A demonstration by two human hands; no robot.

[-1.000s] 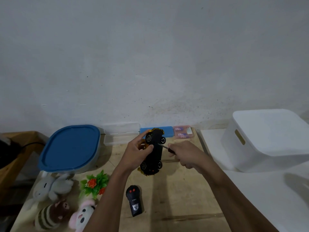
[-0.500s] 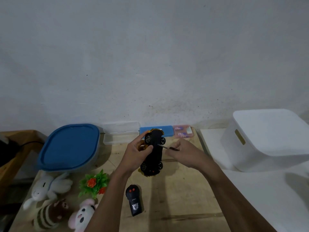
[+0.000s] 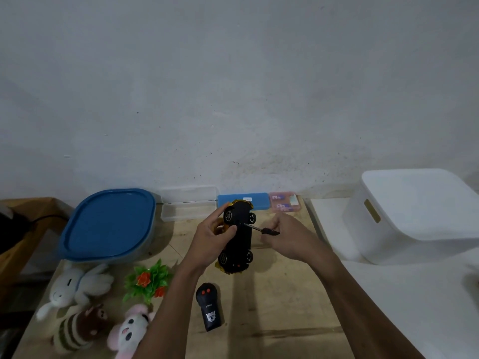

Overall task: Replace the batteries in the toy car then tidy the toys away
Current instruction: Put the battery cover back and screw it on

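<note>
Both our forearms reach fwd from the near edge, bare. L hand (image 3: 210, 242) is curled round the toy car (image 3: 239, 239), thumb on its underside, fingers behind it. R hand (image 3: 287, 239) sits just beside, fingertips pinching the screwdriver (image 3: 260, 228) handle, wrist bent inward.

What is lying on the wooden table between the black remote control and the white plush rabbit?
In the head view, a green plastic plant with orange flowers lies between the black remote control and the white plush rabbit.
</note>
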